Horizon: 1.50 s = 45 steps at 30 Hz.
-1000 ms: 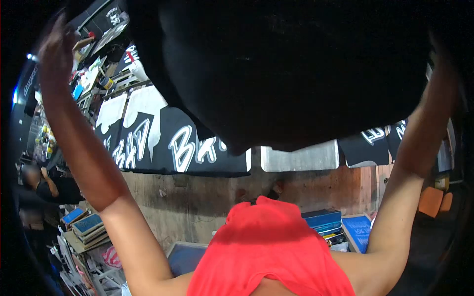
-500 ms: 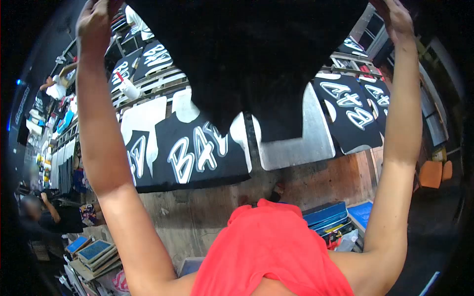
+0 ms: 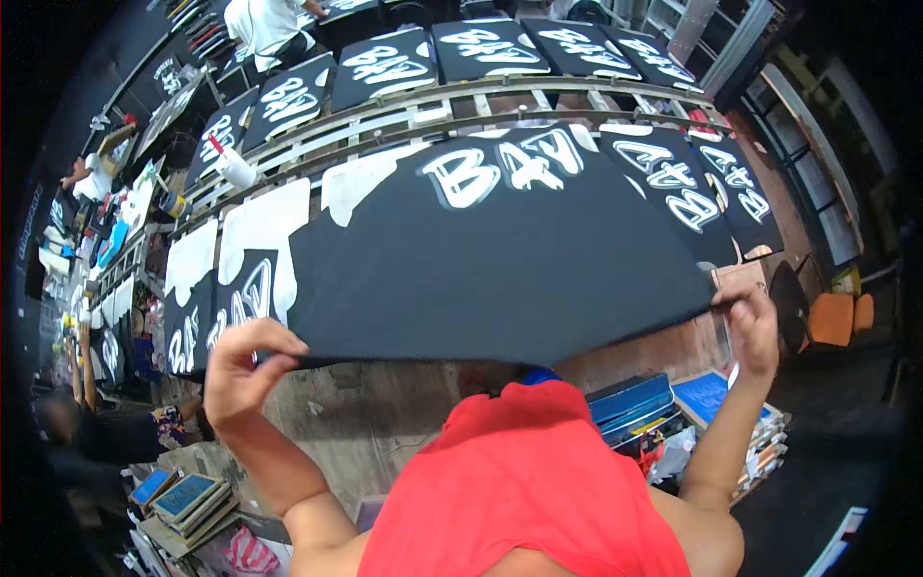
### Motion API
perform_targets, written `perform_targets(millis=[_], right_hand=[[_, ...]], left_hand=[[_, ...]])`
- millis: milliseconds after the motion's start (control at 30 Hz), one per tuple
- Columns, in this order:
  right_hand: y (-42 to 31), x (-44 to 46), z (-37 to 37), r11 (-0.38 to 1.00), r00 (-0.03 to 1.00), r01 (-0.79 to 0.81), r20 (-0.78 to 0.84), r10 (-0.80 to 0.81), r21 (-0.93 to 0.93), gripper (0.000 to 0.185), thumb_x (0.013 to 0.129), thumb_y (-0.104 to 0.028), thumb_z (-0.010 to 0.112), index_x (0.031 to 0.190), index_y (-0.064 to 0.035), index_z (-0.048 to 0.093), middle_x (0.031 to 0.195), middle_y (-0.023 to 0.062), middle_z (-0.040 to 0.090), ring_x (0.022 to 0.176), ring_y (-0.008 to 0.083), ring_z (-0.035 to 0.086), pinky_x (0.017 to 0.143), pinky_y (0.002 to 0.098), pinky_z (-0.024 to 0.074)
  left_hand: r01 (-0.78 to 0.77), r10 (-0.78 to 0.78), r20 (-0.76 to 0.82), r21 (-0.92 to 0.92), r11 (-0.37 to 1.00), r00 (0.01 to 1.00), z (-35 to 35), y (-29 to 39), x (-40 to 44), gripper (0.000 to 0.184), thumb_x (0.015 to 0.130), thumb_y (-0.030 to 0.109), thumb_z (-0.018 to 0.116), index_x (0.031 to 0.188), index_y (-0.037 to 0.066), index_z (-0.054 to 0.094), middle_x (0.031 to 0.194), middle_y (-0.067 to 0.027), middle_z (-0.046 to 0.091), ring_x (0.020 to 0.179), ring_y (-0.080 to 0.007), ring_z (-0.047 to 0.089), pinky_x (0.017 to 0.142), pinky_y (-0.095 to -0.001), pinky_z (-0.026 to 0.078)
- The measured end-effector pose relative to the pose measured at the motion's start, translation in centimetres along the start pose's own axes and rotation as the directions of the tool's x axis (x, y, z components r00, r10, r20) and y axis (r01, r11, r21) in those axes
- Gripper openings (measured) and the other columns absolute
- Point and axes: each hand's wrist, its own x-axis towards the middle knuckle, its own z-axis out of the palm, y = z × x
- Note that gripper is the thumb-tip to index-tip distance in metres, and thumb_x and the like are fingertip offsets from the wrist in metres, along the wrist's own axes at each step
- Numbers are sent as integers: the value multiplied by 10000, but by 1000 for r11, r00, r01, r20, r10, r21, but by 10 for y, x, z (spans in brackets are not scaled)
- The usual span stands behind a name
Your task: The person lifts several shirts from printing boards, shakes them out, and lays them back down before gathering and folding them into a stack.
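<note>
A large black cloth (image 3: 500,279) with a white BAY print near its far side is stretched between my hands over the row of boards. My left hand (image 3: 245,370) pinches its near left corner. At the near right corner, my right hand (image 3: 748,325) holds the edge between thumb and fingers. The near edge runs almost straight between them, just in front of my red top. To the right lie printed black pieces (image 3: 668,188), and on the left another printed black piece (image 3: 252,288) lies partly on a white-coated board (image 3: 264,226).
Beyond a ladder-like metal rail (image 3: 385,113) lies a row of printed black pieces (image 3: 385,67). A white container (image 3: 234,168) stands by the rail. Framed screens (image 3: 187,502) are stacked lower left, blue boxes (image 3: 630,409) lower right. People are at the far left and top.
The black cloth, raised high before my face earlier, has come down flat over the boards, showing its print. Both hands have lowered and moved nearer my body, still gripping it.
</note>
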Motion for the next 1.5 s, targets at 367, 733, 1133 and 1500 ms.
perform_targets(millis=[367, 733, 1133, 1500], right_hand=[[68, -88, -29, 767, 756, -640, 140, 639, -45, 208, 872, -162, 701, 957, 22, 654, 831, 88, 664, 706, 137, 633, 641, 273, 529], [275, -20, -204, 621, 626, -779, -97, 773, -83, 283, 917, -281, 681, 1030, -23, 655, 786, 69, 678, 683, 137, 648, 584, 267, 520], [495, 107, -391, 290, 317, -478, -145, 937, 829, 1032, 817, -844, 389, 1476, -51, 345, 1479, 166, 440, 1352, 374, 411, 1128, 505, 279], [476, 190, -449, 898, 691, -85, -623, 366, 433, 383, 918, -201, 676, 1207, 42, 614, 1187, 109, 641, 1072, 252, 605, 956, 358, 470]], left_hand=[[604, -573, 386, 49, 795, 723, 74, -39, -69, 89, 768, 46, 758, 830, -14, 736, 740, -93, 687, 707, -150, 631, 657, -296, 491], [711, -736, 152, 194, 676, 659, 191, -29, 22, 233, 873, 193, 705, 748, -3, 697, 628, -32, 636, 593, -65, 533, 540, -261, 422], [694, -776, 343, 350, 629, 530, 488, 18, 140, 253, 879, 184, 692, 1055, 2, 695, 882, -132, 733, 810, -179, 709, 735, -306, 540], [677, -811, 297, 448, 584, 504, 540, 33, 178, 276, 889, 199, 676, 1091, 11, 683, 956, -132, 734, 876, -197, 714, 778, -326, 547]])
